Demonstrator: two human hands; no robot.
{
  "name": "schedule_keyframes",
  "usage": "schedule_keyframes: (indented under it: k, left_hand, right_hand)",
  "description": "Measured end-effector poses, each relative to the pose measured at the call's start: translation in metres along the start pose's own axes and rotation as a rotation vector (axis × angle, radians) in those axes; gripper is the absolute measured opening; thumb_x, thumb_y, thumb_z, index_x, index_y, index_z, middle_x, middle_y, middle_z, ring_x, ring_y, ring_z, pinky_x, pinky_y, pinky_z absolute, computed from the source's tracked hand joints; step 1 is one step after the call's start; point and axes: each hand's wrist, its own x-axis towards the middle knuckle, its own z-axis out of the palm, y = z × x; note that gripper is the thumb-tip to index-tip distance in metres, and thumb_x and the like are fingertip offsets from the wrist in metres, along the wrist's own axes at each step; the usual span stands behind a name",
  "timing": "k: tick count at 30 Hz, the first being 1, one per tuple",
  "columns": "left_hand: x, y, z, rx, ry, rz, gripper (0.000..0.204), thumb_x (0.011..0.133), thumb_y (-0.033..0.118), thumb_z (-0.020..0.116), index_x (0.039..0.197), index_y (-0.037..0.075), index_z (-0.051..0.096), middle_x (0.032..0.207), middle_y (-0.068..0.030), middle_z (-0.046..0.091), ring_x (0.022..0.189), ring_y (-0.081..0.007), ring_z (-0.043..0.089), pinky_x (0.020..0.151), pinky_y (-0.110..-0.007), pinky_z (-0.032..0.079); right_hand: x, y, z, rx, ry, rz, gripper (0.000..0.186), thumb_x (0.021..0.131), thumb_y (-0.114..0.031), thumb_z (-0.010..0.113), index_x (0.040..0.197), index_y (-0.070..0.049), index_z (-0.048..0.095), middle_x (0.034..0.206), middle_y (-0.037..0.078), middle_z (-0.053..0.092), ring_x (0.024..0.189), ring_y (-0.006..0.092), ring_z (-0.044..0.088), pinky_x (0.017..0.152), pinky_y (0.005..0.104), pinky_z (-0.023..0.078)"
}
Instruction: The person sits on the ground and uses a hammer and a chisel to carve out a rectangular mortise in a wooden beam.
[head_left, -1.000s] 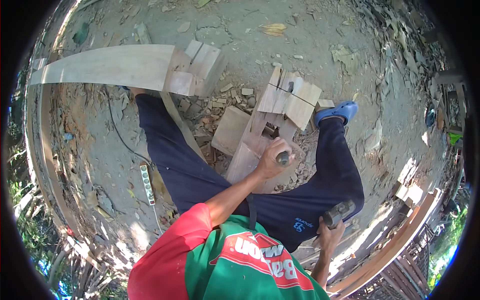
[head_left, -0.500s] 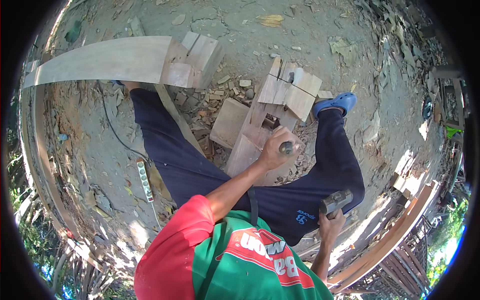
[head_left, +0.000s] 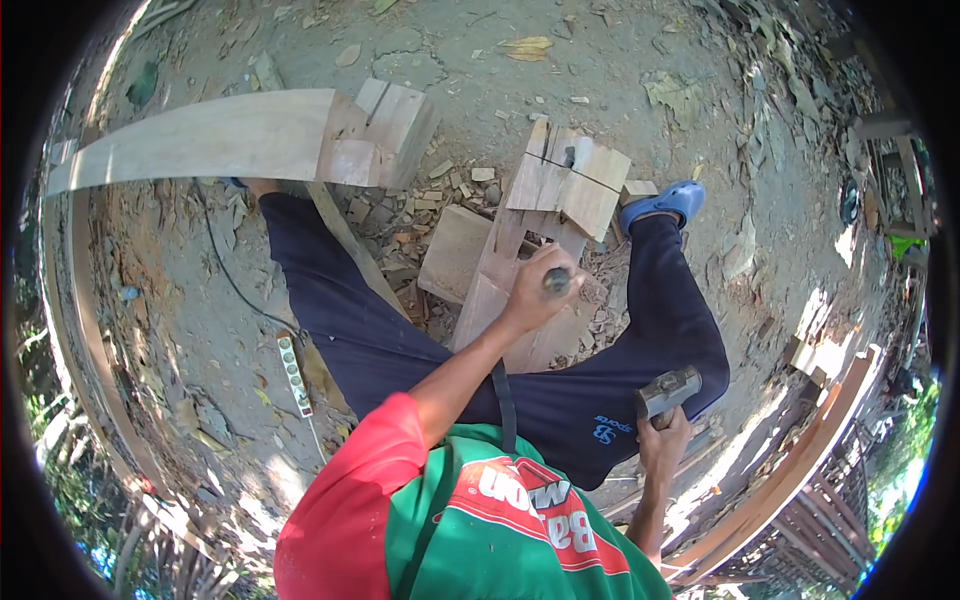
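My left hand (head_left: 540,300) is closed around a chisel (head_left: 556,282), of which only the dark round handle end shows; its blade is hidden beneath the hand. Under that hand lies a long timber (head_left: 487,310) with a squared hole cut through it, close to a notched, wider end block (head_left: 572,180). Lower right, beside my knee, my right hand (head_left: 664,440) grips a hammer (head_left: 668,391) by its handle, its metal head upward and apart from the chisel.
A curved timber (head_left: 220,135) with a notched end block stretches across the upper left. A loose wood block (head_left: 455,250) and chips (head_left: 430,190) lie beside the worked timber. A power strip (head_left: 293,372) with a cable rests at left. Planks (head_left: 790,480) curve along the right.
My left hand has shifted slightly toward the hole in the timber, still holding the chisel. The hammer in my right hand has risen a little in the picture. The whole view has tilted slightly.
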Motion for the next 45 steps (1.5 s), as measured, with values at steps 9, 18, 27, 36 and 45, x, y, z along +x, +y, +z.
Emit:
schedule_keyframes:
  k: [9,18,27,36,45]
  left_hand:
    - [-0.037,0.157,-0.161,0.334,0.107,-0.224,0.018,0.084,0.016,0.075,0.09,0.005,0.061,0.073,-0.0028,0.061,0.065,-0.0126,0.059,0.065,-0.031,0.052]
    - [-0.174,0.058,-0.285,0.413,-0.119,-1.136,0.041,0.089,0.048,0.071,0.089,0.009,0.06,0.057,-0.0036,0.057,0.043,-0.0132,0.051,0.044,-0.028,0.042]
    - [-0.184,0.034,-0.302,0.014,0.157,-1.037,0.041,0.096,0.046,0.063,0.083,0.007,0.057,0.055,-0.0059,0.056,0.039,-0.0145,0.047,0.041,-0.03,0.042]
    - [-0.154,0.028,-0.314,-0.027,0.007,-1.195,0.044,0.097,0.047,0.061,0.082,0.005,0.057,0.058,-0.0108,0.06,0.04,-0.018,0.052,0.041,-0.031,0.045]
    - [-0.148,0.026,-0.317,-0.027,0.001,-1.261,0.044,0.097,0.046,0.06,0.081,0.005,0.058,0.058,-0.0115,0.061,0.041,-0.0186,0.053,0.042,-0.031,0.046]
  right_hand:
    - [-0.006,-0.035,-0.004,0.211,0.023,-0.234,0.021,0.075,-0.014,0.072,0.088,0.001,0.065,0.071,0.023,0.066,0.066,0.0428,0.066,0.062,0.0459,0.05]
    - [-0.014,-0.004,0.005,0.234,0.051,-0.336,0.023,0.074,-0.014,0.074,0.085,0.001,0.061,0.064,0.02,0.06,0.061,0.0393,0.064,0.059,0.0423,0.049]
    - [0.004,0.008,-0.024,0.757,-0.292,-0.064,0.012,0.085,-0.007,0.07,0.086,-0.001,0.06,0.058,0.002,0.053,0.046,0.0107,0.051,0.044,0.0261,0.04]
    - [0.018,-0.03,-0.017,0.76,-0.131,0.18,0.019,0.084,-0.012,0.071,0.079,-0.004,0.054,0.058,0.003,0.051,0.044,0.0121,0.05,0.043,0.027,0.041]
    - [0.021,-0.047,-0.019,0.617,-0.152,0.196,0.015,0.085,-0.012,0.072,0.082,-0.001,0.062,0.058,0.001,0.054,0.046,0.0096,0.051,0.045,0.026,0.038]
